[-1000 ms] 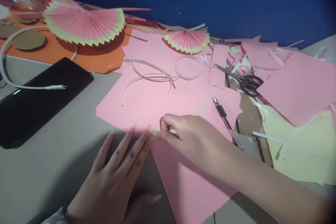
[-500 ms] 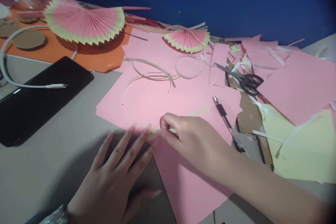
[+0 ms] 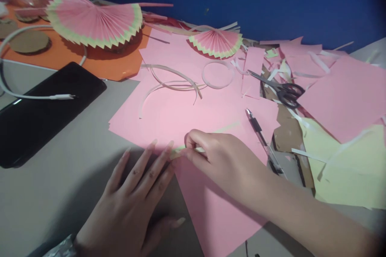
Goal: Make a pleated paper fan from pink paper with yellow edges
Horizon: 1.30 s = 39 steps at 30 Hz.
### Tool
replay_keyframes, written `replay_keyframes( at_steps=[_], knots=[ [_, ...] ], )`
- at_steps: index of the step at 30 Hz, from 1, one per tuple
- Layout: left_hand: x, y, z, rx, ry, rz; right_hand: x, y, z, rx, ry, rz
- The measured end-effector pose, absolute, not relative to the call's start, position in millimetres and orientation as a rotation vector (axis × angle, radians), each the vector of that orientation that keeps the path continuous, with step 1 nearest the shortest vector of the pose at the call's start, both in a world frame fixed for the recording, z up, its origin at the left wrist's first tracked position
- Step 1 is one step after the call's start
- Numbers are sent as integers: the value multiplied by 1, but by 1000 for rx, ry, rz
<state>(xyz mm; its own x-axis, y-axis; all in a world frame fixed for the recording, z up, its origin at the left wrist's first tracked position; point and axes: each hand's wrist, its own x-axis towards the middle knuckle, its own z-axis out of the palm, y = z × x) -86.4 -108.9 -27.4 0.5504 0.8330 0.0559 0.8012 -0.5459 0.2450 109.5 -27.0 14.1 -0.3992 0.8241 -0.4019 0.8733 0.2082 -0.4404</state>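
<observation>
My left hand (image 3: 132,196) lies with its fingers spread, partly on the grey table (image 3: 69,192); its index and middle fingertips reach the near end of a narrow pale green paper strip (image 3: 177,152). Curled into a pinch, my right hand (image 3: 226,160) grips that strip between thumb and bent forefinger. The strip shows again past the knuckles, over the pink paper sheets (image 3: 181,116) beneath. Part of it is hidden behind my right hand. To the right of that hand lies a pen (image 3: 261,136) with a black grip.
Scissors (image 3: 280,88) rest among paper scraps at the right. Curled paper strips (image 3: 175,86) and a paper ring (image 3: 217,75) lie farther up. Pleated pink-and-green fans, one large (image 3: 96,20), one small (image 3: 216,43), stand at the back. A black phone (image 3: 51,112) and white cable (image 3: 60,97) are left.
Both hands stay almost in place, with the right still pinching the strip. The left fingers have shifted very slightly left. The view has moved a little.
</observation>
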Motion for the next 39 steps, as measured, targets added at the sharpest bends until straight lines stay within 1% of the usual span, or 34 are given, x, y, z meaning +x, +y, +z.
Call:
replay_keyframes(
  at_steps=[7,13,26,33,39],
  knots=[
    [-84,-108,-28,2587,1397,228,116,-24,15,1676,2359,-1219],
    [-85,-107,-24,2610,1367,183,114,-24,23,1688,2309,-1324],
    [-85,-108,-26,2561,1391,199,114,-14,33,1567,2207,-1313],
    [-85,-107,-27,2589,1373,233,111,-17,24,1606,2327,-1146],
    [-85,-106,-26,2585,1374,194,110,-18,22,1604,2348,-1078]
  ],
)
